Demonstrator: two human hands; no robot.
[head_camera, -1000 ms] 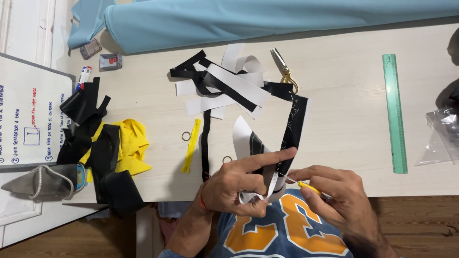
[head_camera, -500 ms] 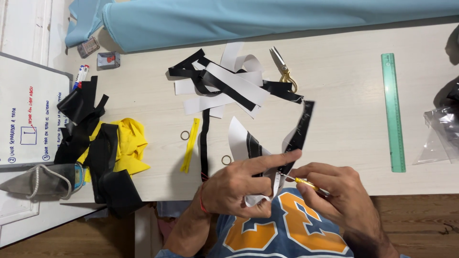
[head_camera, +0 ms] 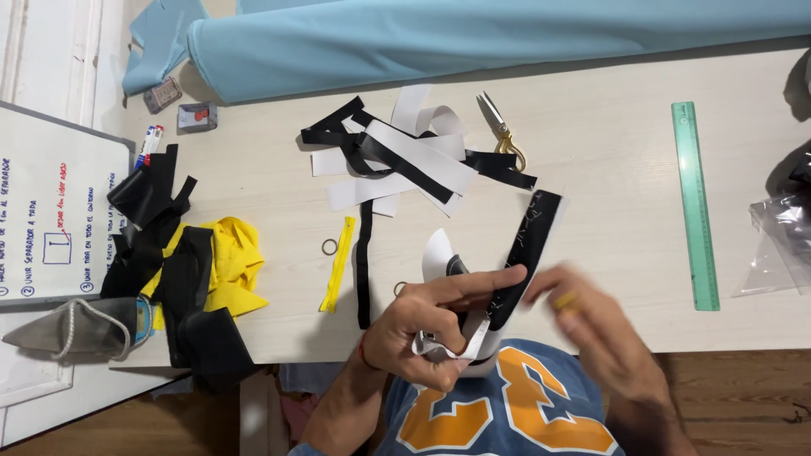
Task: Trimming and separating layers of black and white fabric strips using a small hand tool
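My left hand (head_camera: 435, 325) is at the table's near edge, pinching a folded black and white fabric strip (head_camera: 524, 245) whose free end rises up over the table. Its index finger points right along the strip. My right hand (head_camera: 596, 329) is blurred, just right of the strip and apart from it, with a small yellow thing (head_camera: 564, 300) between its fingers. A pile of black and white strips (head_camera: 401, 156) lies further back on the table (head_camera: 608, 152), with gold-handled scissors (head_camera: 500, 131) beside it.
A green ruler (head_camera: 694, 203) lies at the right, a clear plastic bag (head_camera: 786, 245) beyond it. A yellow zipper piece (head_camera: 338, 263), two metal rings (head_camera: 329, 247), yellow and black cloth (head_camera: 203, 270) sit left. A blue fabric roll (head_camera: 473, 38) spans the back, a whiteboard (head_camera: 51, 211) far left.
The strip's free end has lifted off the pile and swung toward me. My right hand has pulled away from the strip to the right and is blurred with motion.
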